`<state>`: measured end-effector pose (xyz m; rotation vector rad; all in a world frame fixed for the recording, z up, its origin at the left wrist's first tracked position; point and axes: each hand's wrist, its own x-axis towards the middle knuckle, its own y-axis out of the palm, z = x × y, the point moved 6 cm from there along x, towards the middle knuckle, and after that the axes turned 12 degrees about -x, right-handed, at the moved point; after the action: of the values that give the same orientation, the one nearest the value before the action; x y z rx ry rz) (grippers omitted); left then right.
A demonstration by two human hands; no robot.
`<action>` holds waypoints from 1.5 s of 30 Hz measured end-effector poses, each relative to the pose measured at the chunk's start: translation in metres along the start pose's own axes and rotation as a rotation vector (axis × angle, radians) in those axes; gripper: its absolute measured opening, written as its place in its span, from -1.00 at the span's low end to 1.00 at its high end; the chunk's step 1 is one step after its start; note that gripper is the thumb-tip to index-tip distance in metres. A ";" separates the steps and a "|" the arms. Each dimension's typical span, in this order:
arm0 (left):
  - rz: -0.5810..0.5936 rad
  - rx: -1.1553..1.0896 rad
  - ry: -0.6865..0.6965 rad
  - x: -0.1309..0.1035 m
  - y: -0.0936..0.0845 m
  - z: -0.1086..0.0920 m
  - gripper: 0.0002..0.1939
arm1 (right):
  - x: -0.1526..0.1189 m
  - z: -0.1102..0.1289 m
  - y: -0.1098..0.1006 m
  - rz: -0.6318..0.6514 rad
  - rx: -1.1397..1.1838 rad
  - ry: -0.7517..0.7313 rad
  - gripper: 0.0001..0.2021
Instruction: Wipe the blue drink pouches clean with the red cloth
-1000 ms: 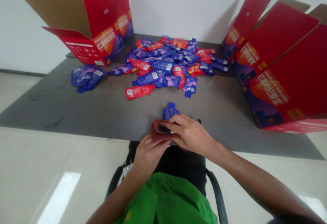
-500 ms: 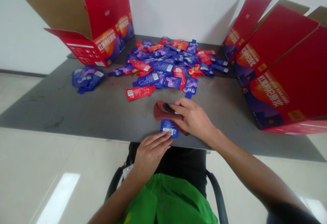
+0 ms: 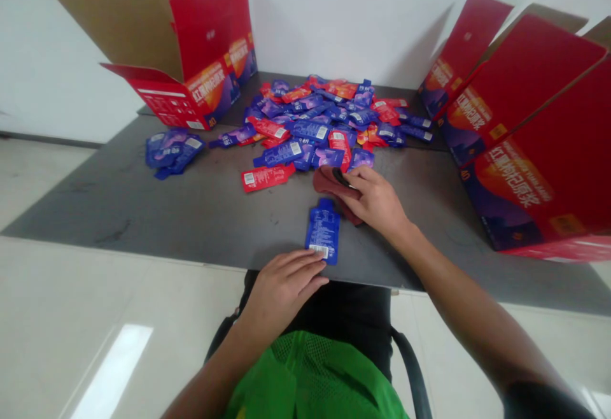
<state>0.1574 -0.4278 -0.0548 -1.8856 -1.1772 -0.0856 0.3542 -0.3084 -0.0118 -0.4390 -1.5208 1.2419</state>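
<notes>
A blue spouted pouch (image 3: 324, 231) lies flat near the table's front edge, its cap end pointing away from me and its printed side up. On its lower left edge rest the outstretched fingers of my left hand (image 3: 281, 288), pressing down without wrapping round it. My right hand (image 3: 377, 205) is closed on a folded reddish-brown cloth (image 3: 329, 180) that shows a black part beside the fingertips. The cloth is just above and right of the pouch, covering part of the table before the heap. A red pouch (image 3: 267, 177) lies to the left of the cloth.
A heap of blue and red pouches (image 3: 310, 129) covers the table's back middle. Several blue pouches form a small pile (image 3: 172, 150) at left. An open red carton (image 3: 205, 88) stands at back left, more red cartons (image 3: 515, 170) at right. The grey table (image 3: 214, 215) meets a white wall.
My right hand has moved the cloth away from the pouch, up and to the right, so the pouch's upper half now shows. My left hand stays on the pouch's lower edge.
</notes>
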 end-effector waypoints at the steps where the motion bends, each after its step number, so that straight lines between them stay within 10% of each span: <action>1: -0.002 0.002 -0.021 0.007 -0.003 0.001 -0.77 | -0.003 -0.004 -0.009 -0.074 0.024 0.032 -0.74; 9: -0.078 0.250 -0.241 0.078 0.001 0.038 -0.47 | -0.024 -0.042 -0.026 -0.279 0.054 0.278 -0.78; 16: 0.139 0.392 -0.360 0.108 0.021 0.050 -0.26 | -0.022 -0.048 -0.022 -0.255 0.099 0.239 -0.79; 28: 0.135 -0.215 -0.493 0.114 0.008 0.073 -0.52 | -0.024 -0.056 -0.014 -0.206 0.100 0.178 -0.78; 33: 0.015 -0.467 -0.569 0.106 -0.044 0.086 -0.67 | -0.025 -0.057 -0.016 -0.234 0.104 0.181 -0.79; 38: -0.752 -0.767 -0.640 0.077 -0.145 0.145 -0.69 | -0.025 -0.058 -0.017 -0.235 0.136 0.208 -0.75; 45: -1.215 -0.774 -0.632 0.043 -0.246 0.204 -0.95 | -0.024 -0.057 -0.014 -0.215 0.159 0.203 -0.77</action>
<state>-0.0792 -0.2153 -0.0012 -1.4886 -2.9161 -0.7270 0.4173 -0.3061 -0.0176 -0.2798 -1.2521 1.1045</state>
